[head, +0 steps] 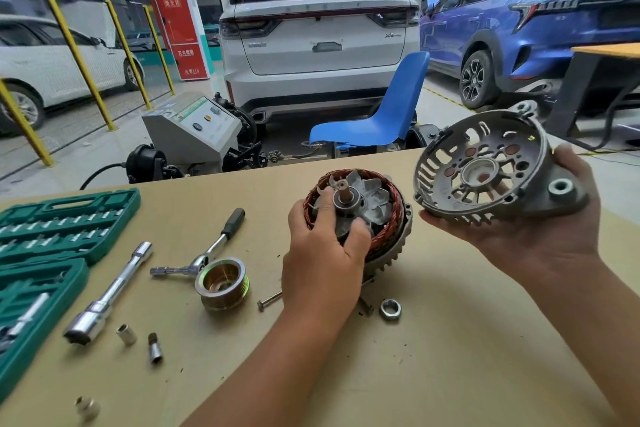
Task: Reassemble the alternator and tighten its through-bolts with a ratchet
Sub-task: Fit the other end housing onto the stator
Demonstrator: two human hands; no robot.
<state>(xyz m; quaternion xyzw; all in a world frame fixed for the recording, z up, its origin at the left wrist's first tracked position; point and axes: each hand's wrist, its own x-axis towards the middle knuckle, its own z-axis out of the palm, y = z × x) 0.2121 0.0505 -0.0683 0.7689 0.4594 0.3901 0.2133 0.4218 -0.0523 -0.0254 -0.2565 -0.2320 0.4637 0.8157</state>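
Green socket case (pixel 52 222), tan table (pixel 433 340), copper-red windings (pixel 388 236) round a pale grey fan (pixel 375 204), dull grey slotted end cover (pixel 485 166), chrome ratchet (pixel 214 246) with black grip, brass-tinted pulley (pixel 221 282), blue chair (pixel 388 114), white car (pixel 318 28), blue car (pixel 536 17), yellow posts (pixel 79 55).

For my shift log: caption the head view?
Left hand steadies the copper-wound alternator body; right hand holds the grey slotted end housing beside it.

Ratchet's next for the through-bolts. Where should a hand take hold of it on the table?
Grip the black handle of the chrome ratchet, coming from above. It lies flat and clear at the far end, while the ratchet's head sits tight against the ribbed metal pulley.
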